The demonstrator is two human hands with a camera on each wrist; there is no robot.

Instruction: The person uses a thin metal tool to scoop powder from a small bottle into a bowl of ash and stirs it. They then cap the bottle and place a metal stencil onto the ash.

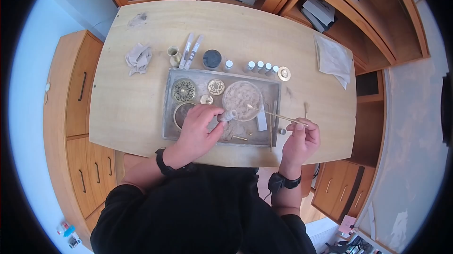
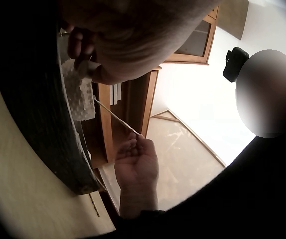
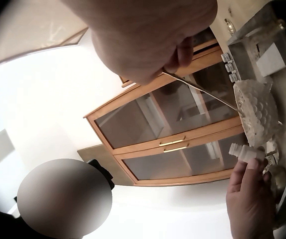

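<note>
My left hand (image 1: 200, 126) pinches a small clear vial (image 1: 227, 115) between thumb and fingers. The vial tilts beside the near left rim of a bumpy glass bowl (image 3: 257, 112), its uncapped mouth showing in the right wrist view. Greyish-brown powder (image 1: 240, 94) fills the bowl. In my right hand (image 1: 302, 141) is a long, thin brass spoon (image 1: 278, 115), pinched near its end. Its tip reaches over the powder. A brass-rimmed round pot (image 1: 175, 115) is partly hidden under my left hand. A small cap (image 1: 282, 131) lies to the left of my right hand.
The grey tray (image 1: 198, 75) also holds an openwork brass lid (image 1: 183, 90), a patterned brass disc (image 1: 216, 87), and a white card (image 1: 262, 119). Behind it stand a brass vase (image 1: 173, 56), a dark jar (image 1: 212, 59) and several capped vials (image 1: 251, 65). A brush (image 1: 306, 108) lies right.
</note>
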